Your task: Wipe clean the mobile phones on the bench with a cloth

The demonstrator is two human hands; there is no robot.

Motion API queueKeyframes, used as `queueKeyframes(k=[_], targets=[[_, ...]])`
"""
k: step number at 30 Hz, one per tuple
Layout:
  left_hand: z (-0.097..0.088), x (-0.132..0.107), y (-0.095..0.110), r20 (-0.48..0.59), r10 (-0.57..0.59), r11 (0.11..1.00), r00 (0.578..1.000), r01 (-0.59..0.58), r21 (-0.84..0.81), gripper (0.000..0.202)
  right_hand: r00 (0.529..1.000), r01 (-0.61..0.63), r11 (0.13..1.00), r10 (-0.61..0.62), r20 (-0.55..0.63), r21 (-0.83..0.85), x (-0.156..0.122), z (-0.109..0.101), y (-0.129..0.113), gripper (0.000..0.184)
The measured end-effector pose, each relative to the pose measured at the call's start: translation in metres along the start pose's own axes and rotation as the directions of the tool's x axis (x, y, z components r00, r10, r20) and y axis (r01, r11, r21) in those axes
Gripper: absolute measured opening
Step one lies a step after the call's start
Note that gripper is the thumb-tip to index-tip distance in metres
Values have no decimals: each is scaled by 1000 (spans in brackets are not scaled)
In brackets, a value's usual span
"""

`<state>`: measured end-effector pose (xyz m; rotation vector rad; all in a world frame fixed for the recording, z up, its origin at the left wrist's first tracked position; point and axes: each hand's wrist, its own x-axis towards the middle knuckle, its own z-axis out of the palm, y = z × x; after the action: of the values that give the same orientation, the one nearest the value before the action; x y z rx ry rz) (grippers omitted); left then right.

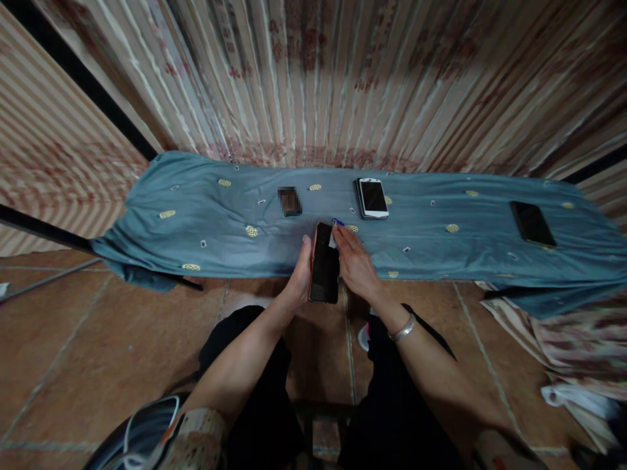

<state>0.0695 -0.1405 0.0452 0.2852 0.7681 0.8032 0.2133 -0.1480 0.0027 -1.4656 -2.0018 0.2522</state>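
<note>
Over the blue cloth (196,215), both hands, left hand (300,277) and right hand (353,264), grip a dark phone (324,264).

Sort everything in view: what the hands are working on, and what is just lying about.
In hand: dark phone, gripped by the left hand; small white and blue piece, held by the right hand at the phone's top edge.
Lying about: white phone; black phone; small blurred dark item; all on the blue cloth.

One head-worn camera looks forward and steeply down, close above the left hand (300,277) and its grip on the phone (324,264). The cloth-covered worktop (196,215) lies just beyond the grip, and the curtain (343,78) farther behind.
</note>
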Motion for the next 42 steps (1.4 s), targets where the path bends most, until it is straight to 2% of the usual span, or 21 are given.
queueKeyframes(k=[8, 13, 25, 33, 42], targets=[[-5, 1, 5, -33, 10, 999, 999, -11, -30, 53, 1000, -16, 1000, 17, -27, 12, -2, 5, 4, 66], [-8, 2, 10, -88, -7, 1000, 996, 5, -24, 56, 1000, -15, 1000, 15, -10, -6, -4, 9, 1, 61], [-12, 4, 16, -56, 37, 998, 998, -40, -39, 59, 998, 54, 999, -54, 19, 5, -11, 14, -10, 62], [-14, 8, 23, -74, 137, 987, 988, -143, -73, 57, 996, 71, 997, -70, 59, -22, -16, 16, -22, 62], [-13, 10, 20, -93, 97, 992, 991, -103, -71, 62, 997, 60, 995, -56, 45, -85, -16, 13, -34, 55]])
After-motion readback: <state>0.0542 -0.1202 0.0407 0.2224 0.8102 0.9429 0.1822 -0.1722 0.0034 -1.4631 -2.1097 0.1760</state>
